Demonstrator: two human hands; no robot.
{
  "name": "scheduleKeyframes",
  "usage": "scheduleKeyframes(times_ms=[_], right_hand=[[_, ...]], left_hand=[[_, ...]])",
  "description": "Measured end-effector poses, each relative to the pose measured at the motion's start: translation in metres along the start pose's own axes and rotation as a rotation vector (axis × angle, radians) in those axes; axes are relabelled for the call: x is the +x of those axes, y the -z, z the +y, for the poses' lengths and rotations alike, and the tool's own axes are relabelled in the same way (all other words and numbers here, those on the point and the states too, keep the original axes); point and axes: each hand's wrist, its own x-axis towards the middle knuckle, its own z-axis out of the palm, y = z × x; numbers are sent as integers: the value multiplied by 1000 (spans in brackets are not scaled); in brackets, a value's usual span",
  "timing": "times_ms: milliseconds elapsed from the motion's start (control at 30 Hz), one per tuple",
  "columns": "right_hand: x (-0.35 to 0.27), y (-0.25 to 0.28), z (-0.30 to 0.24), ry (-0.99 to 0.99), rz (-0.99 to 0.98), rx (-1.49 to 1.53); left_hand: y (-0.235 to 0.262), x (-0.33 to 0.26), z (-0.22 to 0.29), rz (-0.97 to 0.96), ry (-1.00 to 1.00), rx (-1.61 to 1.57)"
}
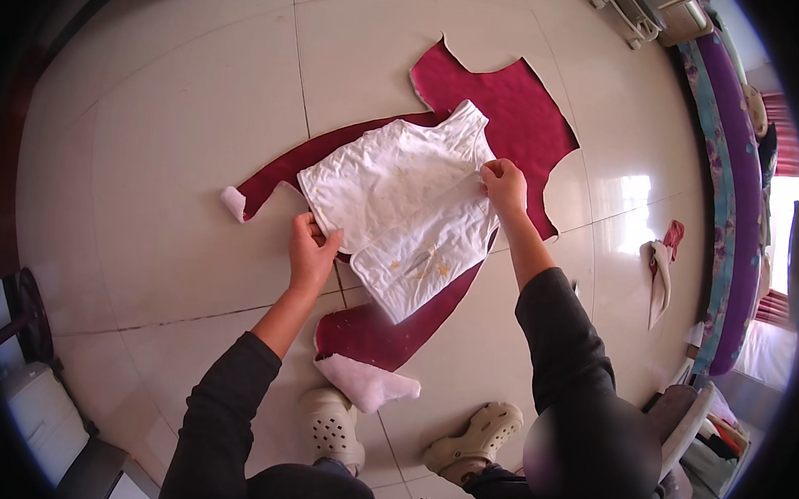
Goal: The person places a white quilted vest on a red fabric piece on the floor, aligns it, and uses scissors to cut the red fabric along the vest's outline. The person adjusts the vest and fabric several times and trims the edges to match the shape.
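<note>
A small white vest with faint yellow prints lies spread over dark red fabric pieces on the tiled floor. My left hand pinches the vest's lower left edge. With its fingers closed, my right hand grips the vest's right edge, below the armhole. Beneath and beyond the vest, a dark red cut piece shows curved neck and armhole edges. Two red strips run out from under it: one to the left, another toward my feet. Their ends turn back to a pale fluffy side.
Beige clogs are on my feet near the fabric. Further right, cream and red cloth scraps lie on the floor. A bed with a purple cover lines the right side. A white box-like object stands at lower left.
</note>
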Motion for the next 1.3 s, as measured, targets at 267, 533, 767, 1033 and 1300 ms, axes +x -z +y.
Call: scheduleKeyframes(times_ms=[267,533,767,1033,1300], right_hand=[[9,-17,-7,80,-6,-329],[17,-17,-2,27,11,-266],[18,-12,7,37,-22,-124],[-92,2,-16,222,-25,119],[-242,-19,22,-79,-173,364]], left_hand=[[-4,-6,11,-74,178,-48],[-6,-9,11,-70,162,-181],[2,-12,-1,-206,240,-83],[0,-14,-10,-147,192,-44],[4,-31,-6,-100,226,-169]])
